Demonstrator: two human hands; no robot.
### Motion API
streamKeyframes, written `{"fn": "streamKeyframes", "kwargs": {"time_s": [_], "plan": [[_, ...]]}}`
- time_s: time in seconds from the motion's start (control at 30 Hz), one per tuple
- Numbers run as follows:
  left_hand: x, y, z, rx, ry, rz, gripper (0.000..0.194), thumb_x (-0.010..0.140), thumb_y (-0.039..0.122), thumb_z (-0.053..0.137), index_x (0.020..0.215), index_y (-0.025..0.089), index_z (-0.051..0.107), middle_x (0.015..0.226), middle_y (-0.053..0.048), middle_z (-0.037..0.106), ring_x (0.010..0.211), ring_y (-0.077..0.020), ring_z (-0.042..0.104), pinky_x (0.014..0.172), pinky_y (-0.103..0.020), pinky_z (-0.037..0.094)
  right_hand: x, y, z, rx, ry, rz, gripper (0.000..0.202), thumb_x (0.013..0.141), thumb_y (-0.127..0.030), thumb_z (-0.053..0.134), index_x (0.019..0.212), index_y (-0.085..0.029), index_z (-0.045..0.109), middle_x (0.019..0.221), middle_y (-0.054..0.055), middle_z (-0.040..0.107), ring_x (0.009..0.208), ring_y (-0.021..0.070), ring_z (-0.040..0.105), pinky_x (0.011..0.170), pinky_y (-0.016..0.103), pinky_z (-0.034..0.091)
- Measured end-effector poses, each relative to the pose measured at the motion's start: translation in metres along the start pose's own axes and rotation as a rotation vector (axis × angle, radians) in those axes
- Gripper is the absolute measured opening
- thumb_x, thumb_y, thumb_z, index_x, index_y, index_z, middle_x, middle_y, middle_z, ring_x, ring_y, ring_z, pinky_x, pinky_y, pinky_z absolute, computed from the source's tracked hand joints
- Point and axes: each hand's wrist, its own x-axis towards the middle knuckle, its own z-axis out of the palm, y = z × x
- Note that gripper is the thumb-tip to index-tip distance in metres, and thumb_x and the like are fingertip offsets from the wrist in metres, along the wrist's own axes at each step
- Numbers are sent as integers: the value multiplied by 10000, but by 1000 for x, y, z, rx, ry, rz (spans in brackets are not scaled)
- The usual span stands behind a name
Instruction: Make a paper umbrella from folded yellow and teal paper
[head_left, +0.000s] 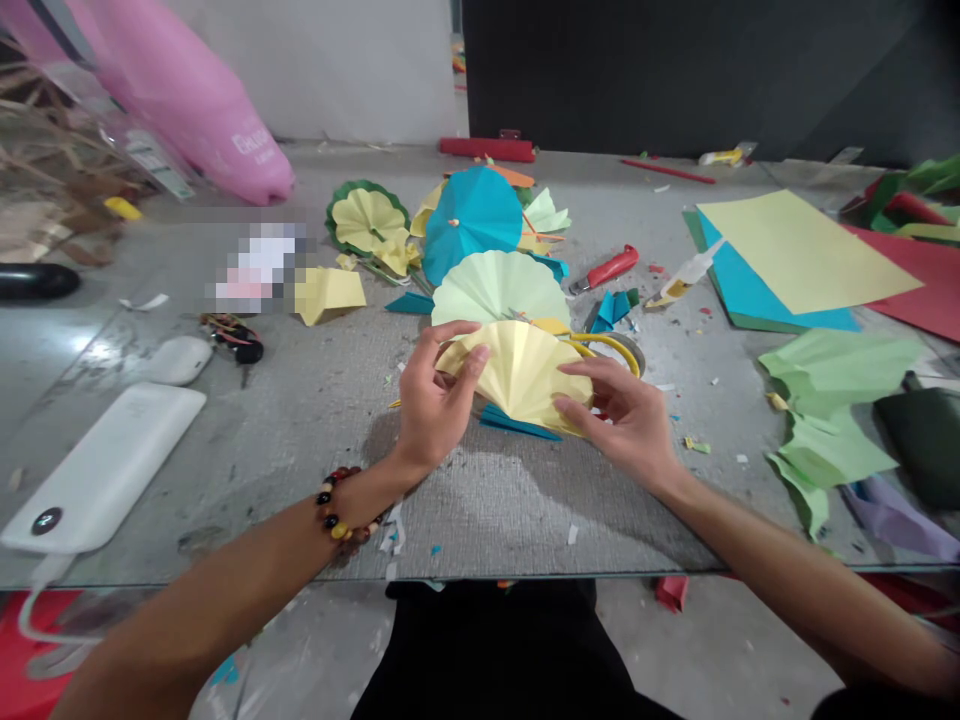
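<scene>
Yellow pleated paper fan point(521, 375) pinched at both edges, left hand point(435, 400) grip and right hand point(626, 415) grip clamped on it

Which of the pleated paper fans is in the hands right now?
The pale yellow fan, pinched by both hands; the light green, blue and green-rimmed yellow ones lie untouched behind it.
</scene>
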Motion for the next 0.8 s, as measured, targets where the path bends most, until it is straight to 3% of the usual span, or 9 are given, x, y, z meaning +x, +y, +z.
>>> {"fn": "streamKeyframes", "kwargs": {"time_s": [0.13, 0.23, 0.33, 0.47, 0.63, 0.73, 0.8], "plan": [[0, 2, -2, 48, 18, 39, 182, 987, 349, 652, 1078, 206, 718, 1030, -40, 757, 631, -70, 624, 461, -171, 444, -1, 3, 1, 34, -74, 29, 410, 782, -318, 857, 1174, -311, 739, 1260, 74, 641, 1100, 220, 677, 722, 297, 642], [1, 2, -2, 42, 21, 40, 188, 1005, 343, 623, 1057, 207, 742, 1014, -44, 775, 679, -87, 664, 507, -181, 482, -2, 5, 0, 61, -87, 39, 393, 800, -320, 838, 1181, -312, 744, 1273, 75, 634, 1072, 207, 683, 736, 305, 653], [1, 3, -2, 50, 46, 28, 200, 1002, 357, 626, 1063, 207, 743, 1038, -49, 779, 703, -98, 677, 510, -188, 490, -1, 5, -1, 12, -41, 12, 345, 821, -300, 816, 1161, -319, 762, 1227, 68, 681, 1092, 222, 685, 732, 326, 649], [-1, 4, -2, 66, 81, 24, 174, 999, 337, 633, 1043, 211, 743, 1012, -30, 779, 579, -61, 607, 434, -179, 426, 0, 2, -3, -79, 77, -80, 204, 852, -253, 782, 1040, -332, 800, 1040, 24, 784, 1007, 222, 722, 802, 394, 632], [3, 4, -2, -15, 112, 44, 151, 984, 329, 660, 1042, 214, 739, 1004, -39, 781, 849, -136, 752, 675, -220, 619, 8, -1, -14, -89, 325, -49, 148, 872, -281, 760, 1010, -304, 809, 982, 26, 811, 820, 201, 752, 710, 371, 646], [12, 1, -4, -124, 157, 46, 151, 983, 332, 665, 1034, 200, 717, 988, -38, 780, 722, -122, 763, 645, -234, 642, 23, 0, -31, -3, 628, -58, 261, 864, -295, 769, 1125, -273, 774, 1063, 27, 799, 821, 185, 757, 779, 384, 674], [17, -2, -5, -162, 194, 57, 150, 952, 316, 710, 1027, 187, 710, 945, -37, 785, 679, -120, 762, 636, -234, 645, 33, 0, -43, 74, 771, -112, 391, 825, -273, 803, 1209, -283, 730, 1231, 25, 756, 1009, 213, 756, 889, 415, 670]]}}
